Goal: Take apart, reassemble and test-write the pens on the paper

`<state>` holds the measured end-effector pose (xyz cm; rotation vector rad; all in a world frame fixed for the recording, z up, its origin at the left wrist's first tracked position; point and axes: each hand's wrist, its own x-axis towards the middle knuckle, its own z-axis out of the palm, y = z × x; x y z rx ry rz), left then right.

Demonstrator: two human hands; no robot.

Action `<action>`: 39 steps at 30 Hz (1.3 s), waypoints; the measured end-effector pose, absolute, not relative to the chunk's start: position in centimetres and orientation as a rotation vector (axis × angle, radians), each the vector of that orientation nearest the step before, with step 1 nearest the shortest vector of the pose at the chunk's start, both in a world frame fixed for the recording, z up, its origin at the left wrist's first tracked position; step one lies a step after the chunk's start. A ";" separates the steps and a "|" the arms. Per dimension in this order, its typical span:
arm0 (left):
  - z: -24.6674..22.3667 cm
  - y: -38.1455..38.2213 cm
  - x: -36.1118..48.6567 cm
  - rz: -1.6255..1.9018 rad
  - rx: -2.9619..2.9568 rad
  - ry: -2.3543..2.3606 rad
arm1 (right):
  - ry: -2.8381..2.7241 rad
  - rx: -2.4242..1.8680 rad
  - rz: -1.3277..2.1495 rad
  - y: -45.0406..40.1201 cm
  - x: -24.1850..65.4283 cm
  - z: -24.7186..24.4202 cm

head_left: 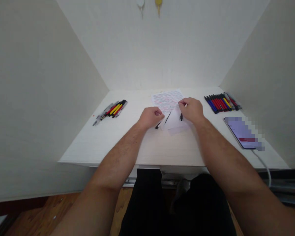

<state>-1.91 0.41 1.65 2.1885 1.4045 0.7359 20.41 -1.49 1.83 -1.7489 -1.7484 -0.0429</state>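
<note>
My left hand (149,117) is closed in a loose pinch over the middle of the desk; whatever its fingertips hold is too small to make out. Just below it lies a small black-ended pen part (158,126). A thin dark stick like a pen refill (167,117) lies slanted between my hands. My right hand (191,109) is also pinched shut, with a small pale piece showing at the fingers. Under that hand a black pen part (181,117) shows. Beneath are a blank white sheet (175,124) and, farther back, a paper covered in coloured scribbles (166,100).
On the left of the white desk (100,147) lies a loose pile of pens (114,109). A row of pens (218,102) in blue, red and yellow lies at the right. Nearer me is a phone (243,132) with a white cable (264,164). Walls enclose three sides.
</note>
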 end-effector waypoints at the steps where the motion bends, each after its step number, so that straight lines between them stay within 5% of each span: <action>1: 1.8 0.2 -1.8 0.698 2.215 1.376 | -1.876 -1.724 -0.063 -1.9 19.6 2.1; 11: 2.3 -0.1 -1.8 0.443 2.313 1.335 | -2.425 -1.814 -0.131 -3.5 16.3 3.1; 32: 1.7 1.3 -2.1 0.606 2.134 1.425 | -2.209 -2.098 0.118 -4.7 13.7 3.1; 39: 2.5 1.2 -2.6 0.769 1.914 1.227 | -1.762 -1.734 0.332 -4.0 15.1 3.6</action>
